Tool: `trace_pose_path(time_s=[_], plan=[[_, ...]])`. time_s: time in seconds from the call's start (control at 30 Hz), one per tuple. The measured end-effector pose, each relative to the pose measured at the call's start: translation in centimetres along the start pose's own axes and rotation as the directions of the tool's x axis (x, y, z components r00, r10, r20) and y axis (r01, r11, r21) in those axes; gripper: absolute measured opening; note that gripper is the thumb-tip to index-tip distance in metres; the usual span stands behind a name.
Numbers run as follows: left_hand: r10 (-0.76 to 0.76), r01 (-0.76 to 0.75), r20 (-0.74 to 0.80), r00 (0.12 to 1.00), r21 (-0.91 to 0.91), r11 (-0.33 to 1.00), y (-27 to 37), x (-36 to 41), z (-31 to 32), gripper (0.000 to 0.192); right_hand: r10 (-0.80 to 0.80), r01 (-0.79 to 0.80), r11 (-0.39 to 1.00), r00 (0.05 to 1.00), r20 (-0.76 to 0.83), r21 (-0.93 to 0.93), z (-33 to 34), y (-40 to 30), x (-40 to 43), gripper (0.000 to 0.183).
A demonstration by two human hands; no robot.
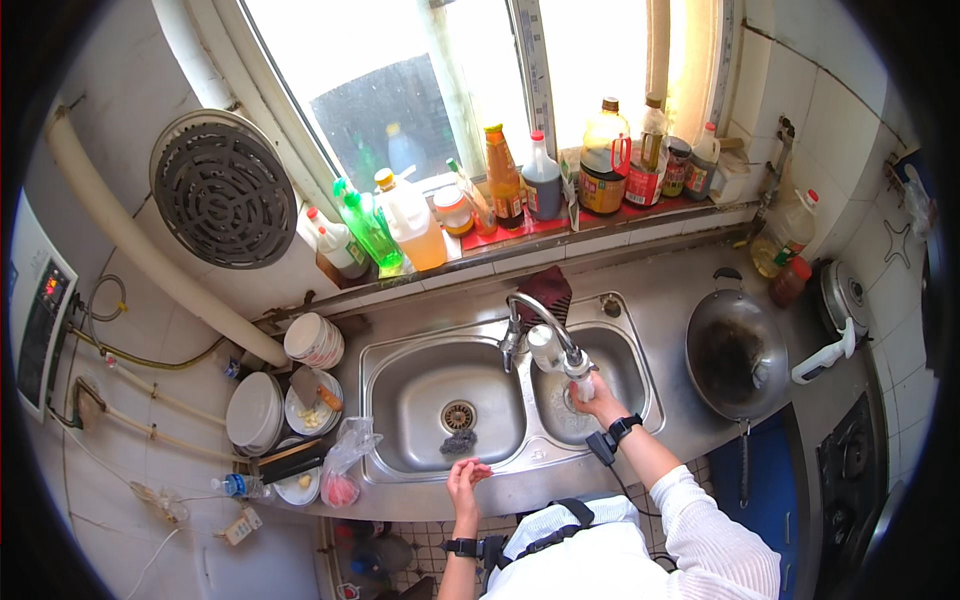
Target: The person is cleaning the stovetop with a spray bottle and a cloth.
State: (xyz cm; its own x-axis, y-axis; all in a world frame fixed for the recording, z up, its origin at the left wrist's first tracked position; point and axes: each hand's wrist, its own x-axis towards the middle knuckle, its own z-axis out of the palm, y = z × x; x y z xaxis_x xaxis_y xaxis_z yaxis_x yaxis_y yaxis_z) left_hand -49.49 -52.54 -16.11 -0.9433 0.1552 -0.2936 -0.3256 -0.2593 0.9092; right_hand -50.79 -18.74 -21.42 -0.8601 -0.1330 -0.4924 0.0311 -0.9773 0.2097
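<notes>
My right hand (596, 399) is at the outlet of the curved metal faucet (551, 311), over the right sink basin (626, 367). Its fingers curl around a whitish, translucent part or stream under the spout; which of these it is, I cannot tell. A white filter canister (543, 346) hangs beside the spout. My left hand (466, 478) is empty, loosely bent, above the front rim of the left sink basin (405, 397). In that basin, a grey scouring pad (458, 442) lies just below the drain strainer (458, 415), beyond my left fingertips.
Left of the sink stand stacked bowls (313, 341), plates (255, 412), a cleaver (315, 388) and a plastic bag (345, 465). A wok (737, 352) sits on the right. Several bottles (504, 180) line the windowsill. A dark red cloth (546, 291) lies behind the faucet.
</notes>
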Motion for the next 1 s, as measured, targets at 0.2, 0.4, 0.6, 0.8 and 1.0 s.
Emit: trace_pose_path(time_s=[0.2,0.4,0.6,0.8,1.0], plan=[[-0.016,0.014,0.049,0.999,0.025,1.0,-0.1,0.5,1.1,0.017,-0.021,0.008,0.997,0.986,-0.163,-0.08,-0.5,-0.7,2.1,0.017],[-0.053,0.044,0.174,0.983,0.057,0.997,0.7,4.5,4.3,0.018,0.048,-0.06,0.995,0.988,-0.147,-0.076,-3.8,-3.0,5.1,0.023],[-0.079,0.07,0.234,0.969,0.046,0.996,-0.1,12.3,7.4,0.033,-0.129,0.093,0.984,0.962,-0.243,-0.153,1.3,0.4,2.6,0.039],[-0.252,0.309,0.294,0.922,-0.167,0.936,-1.7,16.9,9.7,0.047,-0.119,0.107,0.959,0.992,-0.031,-0.262,2.3,0.6,0.9,0.039],[-0.346,0.426,0.299,0.889,-0.265,0.865,-0.9,15.9,12.4,0.052,-0.205,0.166,0.934,0.974,-0.095,-0.317,0.5,-1.0,-0.1,0.034]])
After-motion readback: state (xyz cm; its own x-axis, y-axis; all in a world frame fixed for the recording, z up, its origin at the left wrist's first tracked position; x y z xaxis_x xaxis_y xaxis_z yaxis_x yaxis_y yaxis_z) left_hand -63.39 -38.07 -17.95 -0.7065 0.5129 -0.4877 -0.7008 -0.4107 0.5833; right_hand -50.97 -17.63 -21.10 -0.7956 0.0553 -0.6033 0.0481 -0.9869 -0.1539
